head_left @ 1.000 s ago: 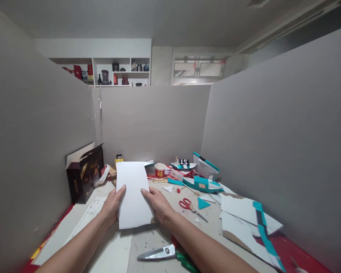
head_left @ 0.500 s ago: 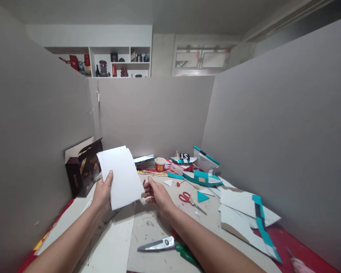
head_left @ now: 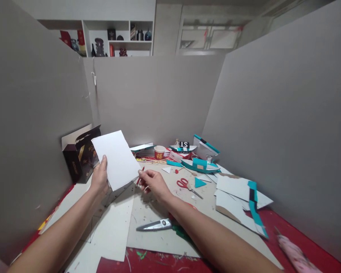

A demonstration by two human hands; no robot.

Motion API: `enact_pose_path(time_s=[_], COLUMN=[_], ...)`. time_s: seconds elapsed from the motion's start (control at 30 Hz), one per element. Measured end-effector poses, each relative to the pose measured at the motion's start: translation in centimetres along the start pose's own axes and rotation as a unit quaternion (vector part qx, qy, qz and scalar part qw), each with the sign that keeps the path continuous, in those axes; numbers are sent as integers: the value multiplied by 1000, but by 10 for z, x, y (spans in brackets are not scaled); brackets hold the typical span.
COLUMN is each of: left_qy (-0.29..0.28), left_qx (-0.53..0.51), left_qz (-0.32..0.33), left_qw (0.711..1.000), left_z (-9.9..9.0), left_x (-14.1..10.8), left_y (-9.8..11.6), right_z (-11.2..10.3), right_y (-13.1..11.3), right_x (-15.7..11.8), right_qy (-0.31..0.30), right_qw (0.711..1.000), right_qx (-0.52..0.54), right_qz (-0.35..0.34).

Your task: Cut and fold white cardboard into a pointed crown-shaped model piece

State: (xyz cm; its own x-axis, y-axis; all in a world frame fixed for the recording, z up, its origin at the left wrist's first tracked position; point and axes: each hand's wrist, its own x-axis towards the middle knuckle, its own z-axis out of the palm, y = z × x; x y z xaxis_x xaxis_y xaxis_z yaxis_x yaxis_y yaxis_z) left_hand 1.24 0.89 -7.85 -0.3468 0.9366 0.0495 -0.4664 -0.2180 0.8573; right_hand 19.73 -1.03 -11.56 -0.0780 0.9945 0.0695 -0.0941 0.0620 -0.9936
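Observation:
My left hand [head_left: 100, 177] grips white cardboard sheets [head_left: 118, 159] by their left edge, thumb on top, and holds them tilted above the table. At their lower right corner is my right hand [head_left: 153, 184], its thumb and forefinger pinched on the corner. A thin red pencil-like stick [head_left: 142, 170] shows behind the right fingertips; whether those fingers touch it is unclear. Under the right forearm lie large scissors [head_left: 155, 225] with green handles, partly hidden. Red-handled scissors [head_left: 189, 187] rest farther right, beside a teal triangle [head_left: 200, 182].
Teal and white model boats [head_left: 200, 165] stand at the back near a paper cup [head_left: 159, 152]. Cut white boards [head_left: 235, 191] lie right, a dark box [head_left: 81, 159] left. A pink-handled tool [head_left: 292, 250] is at the lower right. Grey partitions [head_left: 156, 98] enclose the table.
The view has tipped downward, showing more of the near table. My right hand has closed its thumb and forefinger on the corner of the cardboard sheets; the left keeps its grip.

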Motion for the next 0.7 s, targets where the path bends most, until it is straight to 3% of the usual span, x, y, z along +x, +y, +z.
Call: enact_pose_path(time_s=[0.3,0.5,0.7], left_qy=[-49,-115,-180], left_qx=[27,69,101], left_qz=[-19,-82,-158], left_qw=[998,988,966], left_z=[-2,0,4], left_x=[-1,-14,-30], left_y=[-5,-14,-23], right_z=[-2,-3,-5], right_y=[3,4,-3], right_x=[4,5,1], right_qy=[19,10,-12], right_qw=[999,998,997], right_qx=[-25,-24,72], right_qz=[-17,-59,-1])
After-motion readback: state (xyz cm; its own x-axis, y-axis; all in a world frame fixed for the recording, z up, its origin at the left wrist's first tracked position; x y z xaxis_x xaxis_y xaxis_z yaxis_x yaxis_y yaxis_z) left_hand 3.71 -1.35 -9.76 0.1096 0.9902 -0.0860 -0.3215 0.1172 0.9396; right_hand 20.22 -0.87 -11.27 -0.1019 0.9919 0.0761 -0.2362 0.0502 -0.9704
